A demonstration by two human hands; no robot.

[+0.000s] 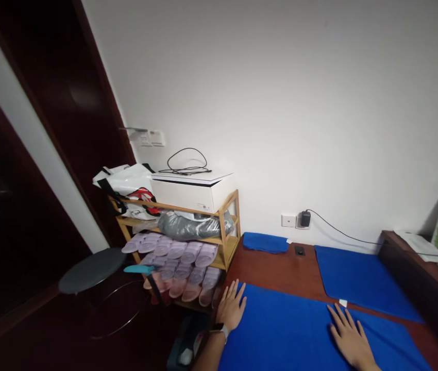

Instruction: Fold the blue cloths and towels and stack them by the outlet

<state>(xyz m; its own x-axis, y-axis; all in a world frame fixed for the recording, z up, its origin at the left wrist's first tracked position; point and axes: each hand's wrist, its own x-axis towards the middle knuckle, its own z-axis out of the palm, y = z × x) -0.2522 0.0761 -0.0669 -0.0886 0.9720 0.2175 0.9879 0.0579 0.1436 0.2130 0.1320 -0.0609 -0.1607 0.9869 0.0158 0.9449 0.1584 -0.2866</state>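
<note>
On blue cloth | both hands open, palms down, touching it

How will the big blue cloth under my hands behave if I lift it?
The cloth will probably droop, since it looks thin and creases softly beside your right hand. It's likely light for its spread, given that thinness. Pushed along the table, it may ruck up like those creases.

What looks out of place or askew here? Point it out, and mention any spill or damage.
A thin black cable lies in loose loops on the white cardboard box, as if left there rather than put away. The large blue cloth looks slightly creased beside the bare right hand. No spill or damage shows.
</note>
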